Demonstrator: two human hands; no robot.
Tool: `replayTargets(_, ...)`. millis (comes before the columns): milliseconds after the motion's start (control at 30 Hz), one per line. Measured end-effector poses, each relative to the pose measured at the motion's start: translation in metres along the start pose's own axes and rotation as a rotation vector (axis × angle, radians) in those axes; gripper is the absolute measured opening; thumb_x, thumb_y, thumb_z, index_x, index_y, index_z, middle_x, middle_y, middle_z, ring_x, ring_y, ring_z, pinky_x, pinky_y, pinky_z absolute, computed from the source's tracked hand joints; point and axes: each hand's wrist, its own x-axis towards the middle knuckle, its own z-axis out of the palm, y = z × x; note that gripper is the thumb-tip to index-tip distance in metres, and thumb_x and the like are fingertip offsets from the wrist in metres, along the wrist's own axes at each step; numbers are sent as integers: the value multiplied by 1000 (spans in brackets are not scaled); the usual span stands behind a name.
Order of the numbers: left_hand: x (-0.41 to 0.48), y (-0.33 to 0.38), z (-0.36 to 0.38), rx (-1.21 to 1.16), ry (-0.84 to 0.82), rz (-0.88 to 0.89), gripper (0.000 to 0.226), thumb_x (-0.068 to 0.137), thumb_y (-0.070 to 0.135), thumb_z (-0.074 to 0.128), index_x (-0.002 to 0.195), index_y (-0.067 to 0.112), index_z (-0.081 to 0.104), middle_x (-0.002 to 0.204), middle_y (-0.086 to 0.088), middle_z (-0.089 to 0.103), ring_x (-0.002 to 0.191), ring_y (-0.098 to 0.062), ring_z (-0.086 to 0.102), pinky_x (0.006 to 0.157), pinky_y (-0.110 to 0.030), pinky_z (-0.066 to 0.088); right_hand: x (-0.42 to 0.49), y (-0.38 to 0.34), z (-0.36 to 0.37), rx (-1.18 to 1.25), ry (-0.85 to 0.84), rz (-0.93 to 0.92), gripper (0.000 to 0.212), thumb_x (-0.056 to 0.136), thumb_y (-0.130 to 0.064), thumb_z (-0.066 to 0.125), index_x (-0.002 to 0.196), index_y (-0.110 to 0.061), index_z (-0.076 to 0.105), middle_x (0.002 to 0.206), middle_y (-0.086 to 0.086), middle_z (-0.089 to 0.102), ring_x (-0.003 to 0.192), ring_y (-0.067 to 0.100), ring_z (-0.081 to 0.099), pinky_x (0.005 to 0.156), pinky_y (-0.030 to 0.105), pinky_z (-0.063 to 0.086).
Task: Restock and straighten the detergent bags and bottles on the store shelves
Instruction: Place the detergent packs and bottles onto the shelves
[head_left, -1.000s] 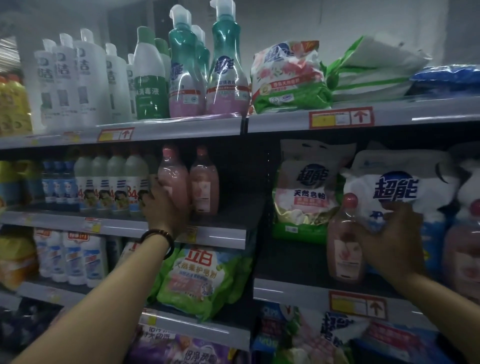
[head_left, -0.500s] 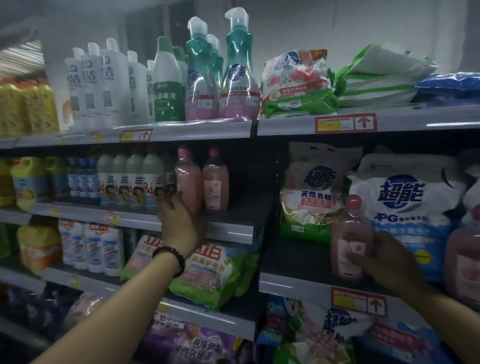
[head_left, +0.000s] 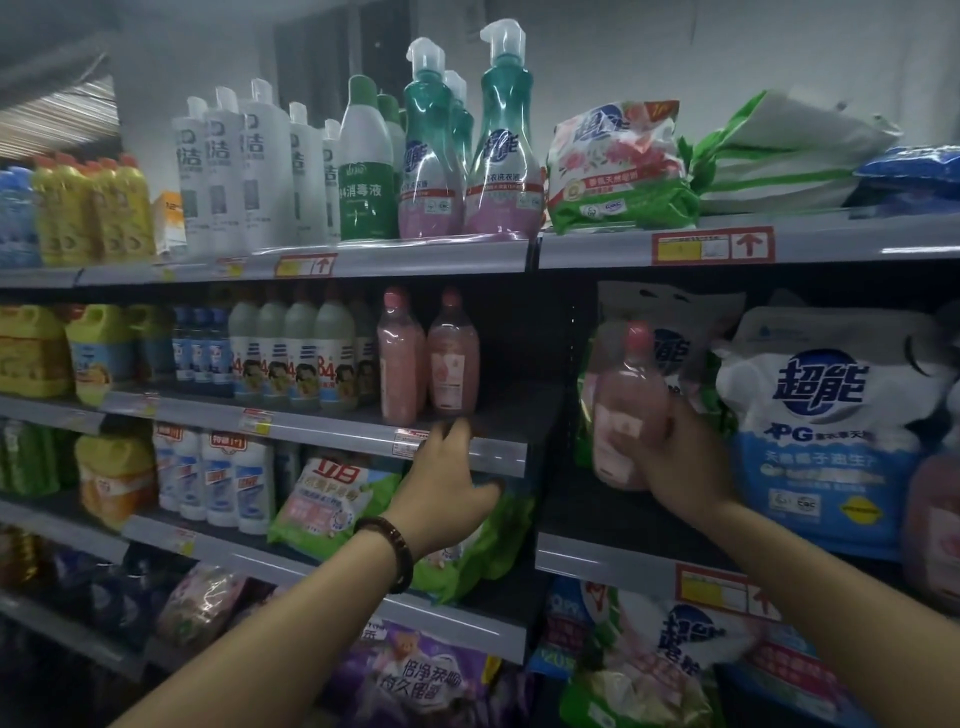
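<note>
Pink translucent bottle (head_left: 626, 395), pink cap: your right hand (head_left: 680, 462) grasps it, fingers curled round its lower body from the right side. The bottle is blurred, roughly upright, and held off the board of the right-bay shelf (head_left: 597, 558). It sits in front of a green-edged bag that it mostly hides, just left of the white-and-blue bag (head_left: 826, 415).

Your left hand (head_left: 447, 483) is released: fingers loose and spread, thumb out to the right, nothing in it. Its fingertips are at the front rail of the left-bay shelf (head_left: 498, 452); contact with the rail cannot be told. A dark bead bracelet (head_left: 389, 553) is on that wrist.

Directly above the left hand, two pink bottles (head_left: 426, 364) stand upright and side by side, touching or nearly so, to the right of a row of white bottles (head_left: 291, 358). The board to their right is bare.

Below the left hand, a green bag (head_left: 332, 499) lies tilted on the next tier down. At the far right edge of the right bay, another pink container (head_left: 935, 519) is partly in view. The top tier carries teal pump bottles (head_left: 501, 145).
</note>
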Motion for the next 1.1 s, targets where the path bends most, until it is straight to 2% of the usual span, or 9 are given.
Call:
replayTargets(133,9,-4,-3,-76,36,-14,56,84,29,79,132,26,52,135,0,48,118,-23,57,107,-44,54,28,-57,36,-55,-25,-19,49,82,-52,84,119,-35,57,109,-12,68,96,18,68,85,45,61)
replayTargets(300,26,-18,-6,-68,54,-42,45,92,7,62,134,21,53,136,-5,54,124,-27,56,109,-45,51,51,-96,86,-57,-99,-68,50,89,-41,81,130,-26,57,122,-5,69,107,21,68,89,42,60)
replayTargets(400,35,-27,-12,-97,60,-71,46,93,10,63,136,23,51,133,-4,54,112,-24,60,77,-23,61,58,-104,111,-61,-104,-121,53,86,-42,83,127,-22,58,123,-1,71,106,21,70,88,41,61)
replayTargets(500,41,-38,-12,-162,48,-87,61,96,12,69,149,28,44,134,2,53,100,-15,64,54,-11,51,61,-108,137,-18,-125,-101,54,83,-45,85,122,-19,60,118,0,72,101,21,72,81,37,62)
replayTargets(633,46,-48,-9,-207,34,-77,76,92,15,71,155,38,37,137,4,58,86,-17,70,58,-19,54,65,-115,164,55,-73,-14,56,81,-46,87,118,-15,58,115,5,71,97,23,72,68,28,56)
replayTargets(767,49,-55,-6,-223,57,-112,80,74,47,70,143,60,32,134,0,59,108,-29,66,85,-48,63,61,-117,181,123,-84,4,51,93,-48,73,125,-12,55,120,9,67,99,26,71,71,32,57)
replayTargets(867,54,-61,-2,-241,67,-143,84,71,55,73,140,68,27,136,-2,57,114,-30,63,93,-52,60,59,-112,179,105,-152,-20,40,99,-38,66,129,-13,54,120,9,67,94,21,69,65,26,53)
replayTargets(967,56,-54,0,-212,64,-160,81,73,54,74,142,61,31,134,-1,55,120,-32,58,98,-56,57,59,-110,166,97,-232,-32,44,94,-33,73,129,-13,55,120,5,67,92,16,64,58,18,41)
replayTargets(1100,42,-33,13,-82,235,-174,77,86,34,75,150,28,32,144,-6,42,129,-33,44,109,-54,44,56,-106,137,-14,-305,-48,40,90,-36,77,120,-19,57,111,1,69,82,8,61,58,21,42)
